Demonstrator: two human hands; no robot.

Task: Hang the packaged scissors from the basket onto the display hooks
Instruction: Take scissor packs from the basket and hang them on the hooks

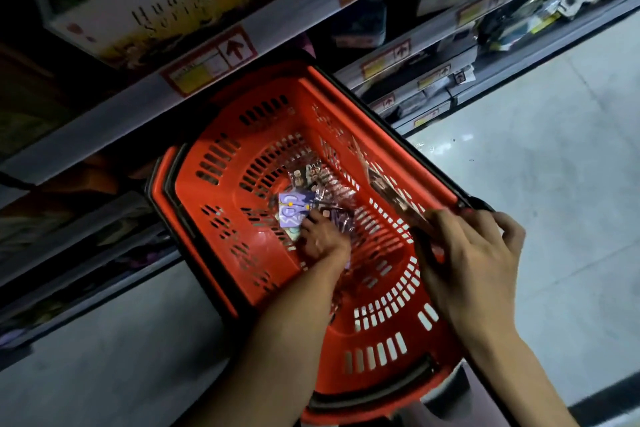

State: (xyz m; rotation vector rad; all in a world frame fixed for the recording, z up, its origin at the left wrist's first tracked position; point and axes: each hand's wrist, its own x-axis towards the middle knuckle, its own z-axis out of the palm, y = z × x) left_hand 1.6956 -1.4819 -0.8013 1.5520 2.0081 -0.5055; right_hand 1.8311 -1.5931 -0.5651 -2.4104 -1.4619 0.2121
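Note:
A red plastic basket (221, 204) stands on the floor in front of the shelves. At its bottom lie several packaged scissors (313, 180), some in clear wrap and one on a purple card (291, 213). My left hand (320, 241) reaches down inside and its fingers pinch the purple-carded pack. My right hand (471, 260) grips the basket's right rim near the black handle. No display hooks are visible in this dim view.
Store shelves (194, 87) with red-and-yellow price tags run along the top and left, holding boxed goods (145, 10). More shelf tiers (426, 80) recede to the upper right. Pale tiled floor (554, 156) lies to the right of the basket.

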